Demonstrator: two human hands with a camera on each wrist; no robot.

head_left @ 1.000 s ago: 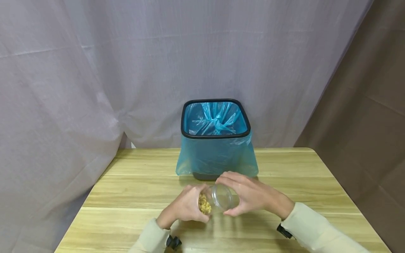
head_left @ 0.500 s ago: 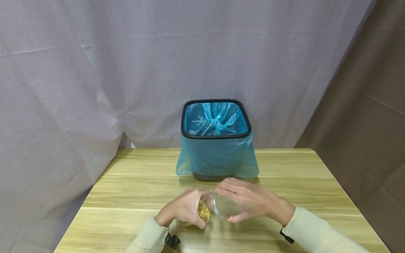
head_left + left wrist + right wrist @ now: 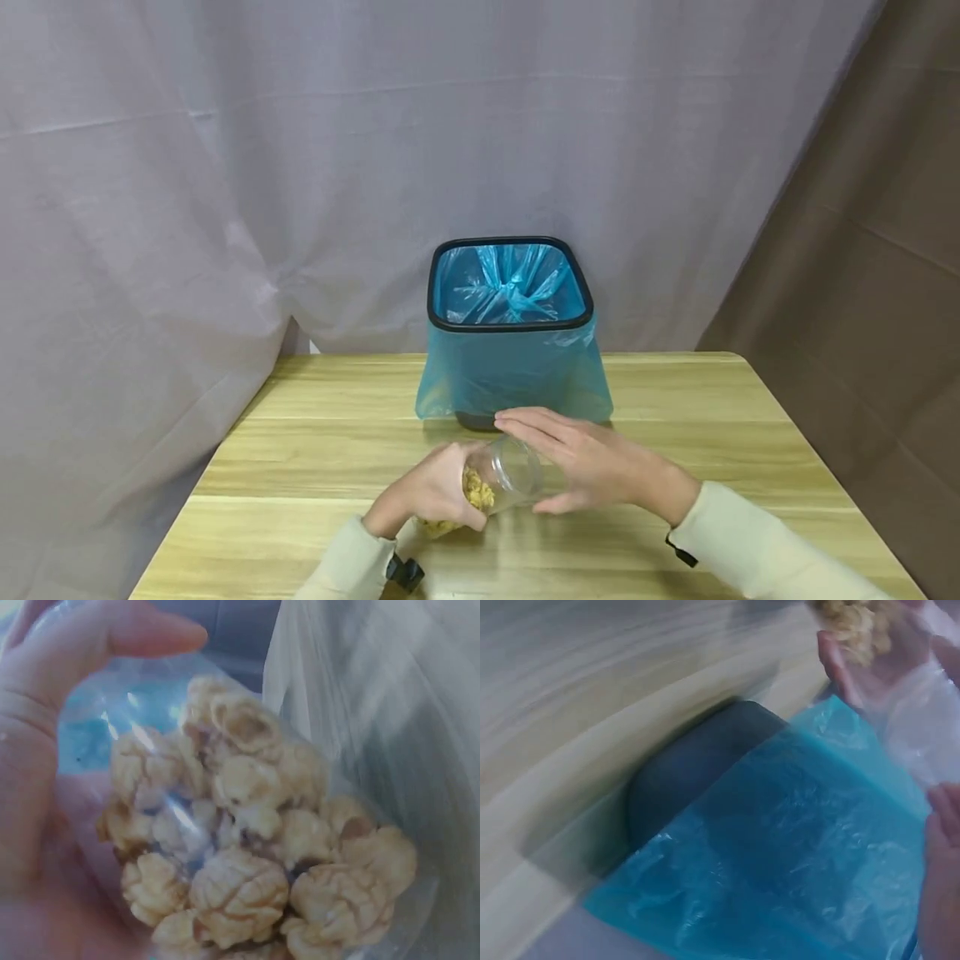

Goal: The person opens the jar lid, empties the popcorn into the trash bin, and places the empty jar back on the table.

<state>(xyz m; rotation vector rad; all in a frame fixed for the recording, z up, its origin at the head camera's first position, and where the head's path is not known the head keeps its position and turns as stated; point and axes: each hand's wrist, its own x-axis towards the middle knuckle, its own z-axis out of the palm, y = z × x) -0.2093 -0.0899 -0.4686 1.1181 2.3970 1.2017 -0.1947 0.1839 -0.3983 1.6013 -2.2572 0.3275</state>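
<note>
A clear jar [image 3: 517, 468] of yellowish popcorn [image 3: 477, 490] lies tilted low over the table, its ringed, clear end toward the right. My left hand [image 3: 437, 490] grips the jar round its body. In the left wrist view, the popcorn [image 3: 240, 885] shows large through the clear wall beside my left thumb and fingers. My right hand [image 3: 592, 461] spreads round the jar's ringed end, fingers fairly straight, the thumb standing apart from it. Whether its fingertips touch the jar is unclear. In the right wrist view, my right hand [image 3: 941, 900] appears only at the right edge.
Behind the hands stands a trash bin with a black rim [image 3: 510, 327], lined with a blue plastic bag [image 3: 517, 375] that hangs over its outside. The wooden table [image 3: 300, 467] ends at a grey curtain [image 3: 360, 167] behind and a brown one [image 3: 862, 333] on the right.
My right fingers have straightened and the thumb has come away from the jar's end. The left hand has shifted slightly left, still gripping the jar, and more popcorn shows beneath it.
</note>
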